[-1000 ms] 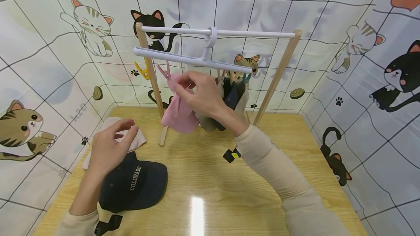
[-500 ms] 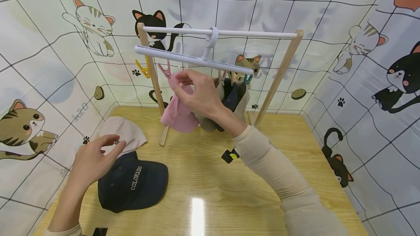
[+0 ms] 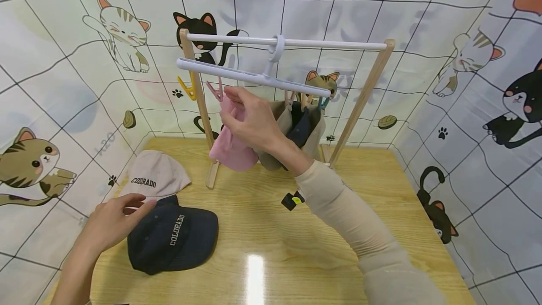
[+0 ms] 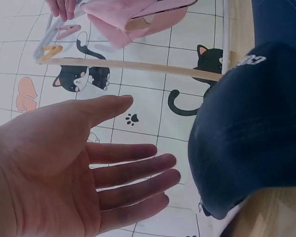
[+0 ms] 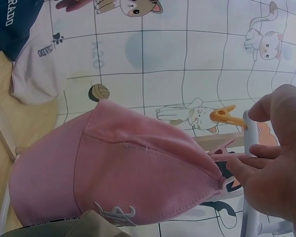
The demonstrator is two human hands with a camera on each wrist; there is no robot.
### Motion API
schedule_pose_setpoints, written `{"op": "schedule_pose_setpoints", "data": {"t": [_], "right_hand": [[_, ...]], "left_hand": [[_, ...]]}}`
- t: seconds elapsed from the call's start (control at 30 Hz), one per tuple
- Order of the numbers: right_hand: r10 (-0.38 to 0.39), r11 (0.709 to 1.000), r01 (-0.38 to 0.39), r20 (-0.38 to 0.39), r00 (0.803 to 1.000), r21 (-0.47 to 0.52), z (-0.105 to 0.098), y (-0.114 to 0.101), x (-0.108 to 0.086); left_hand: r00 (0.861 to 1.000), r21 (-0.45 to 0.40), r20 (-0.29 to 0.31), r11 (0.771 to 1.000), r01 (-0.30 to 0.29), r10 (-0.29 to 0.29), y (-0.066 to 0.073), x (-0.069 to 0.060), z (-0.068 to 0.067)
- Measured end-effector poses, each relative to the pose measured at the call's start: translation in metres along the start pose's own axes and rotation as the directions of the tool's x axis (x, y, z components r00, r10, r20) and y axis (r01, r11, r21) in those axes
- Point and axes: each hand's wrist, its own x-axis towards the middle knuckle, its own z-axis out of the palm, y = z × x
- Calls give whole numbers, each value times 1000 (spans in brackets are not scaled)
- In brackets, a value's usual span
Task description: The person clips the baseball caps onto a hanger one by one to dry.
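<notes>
Right hand [image 3: 255, 120] is standing half-curled beside the pink clothespin [image 3: 219, 94], hold unclear; empty, outstretched left hand [image 3: 111, 222] should be steadying the pink cap [image 3: 234, 152].

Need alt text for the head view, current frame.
Right hand at a pink cap hanging from a hanger on a rack, more caps hanging beside it. Left hand hovers near a pale cap and a navy cap on a table.

Bright, even light leaves a white glare streak [image 3: 255, 277] on the table [image 3: 313, 253]; both wrist views look hazier.
</notes>
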Motion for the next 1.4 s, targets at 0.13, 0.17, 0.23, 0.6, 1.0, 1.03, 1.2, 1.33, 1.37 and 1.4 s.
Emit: {"op": "schedule_pose_setpoints", "data": {"t": [0.13, 0.17, 0.23, 0.6, 1.0, 1.03, 1.2, 1.33, 1.37, 1.4], "right_hand": [[44, 999, -44, 13, 999, -2, 1, -1, 2], [54, 999, -54, 15, 998, -1, 2, -1, 2], [75, 997, -75, 20, 997, 5, 2, -1, 2], [130, 991, -131, 30, 991, 21, 5, 1, 6], [180, 975, -184, 41, 983, 121, 10, -1, 13], [184, 973, -188, 40, 982, 131, 10, -1, 14], [201, 965, -204, 34, 979, 164, 13, -2, 18], [217, 953, -220, 38, 976, 207, 16, -3, 22], [221, 948, -225, 41, 974, 223, 17, -3, 23], [226, 942, -229, 43, 973, 244, 17, -4, 24]], "left_hand": [[995, 27, 85, 999, 44, -46, -7, 1, 0], [991, 32, 113, 998, 63, -66, -8, 1, 0], [979, 45, 172, 994, 102, -109, -11, 2, 1], [948, 91, 218, 972, 215, -230, -24, 0, 5], [875, -100, 371, 924, 370, -310, -36, -1, 18], [876, -114, 367, 920, 375, -312, -37, -1, 18], [882, -223, 340, 883, 412, -326, -37, 4, 21], [887, -349, 345, 836, 425, -307, -33, 8, 25], [889, -379, 350, 824, 422, -295, -32, 9, 26], [893, -406, 352, 814, 416, -280, -30, 10, 26]]}}
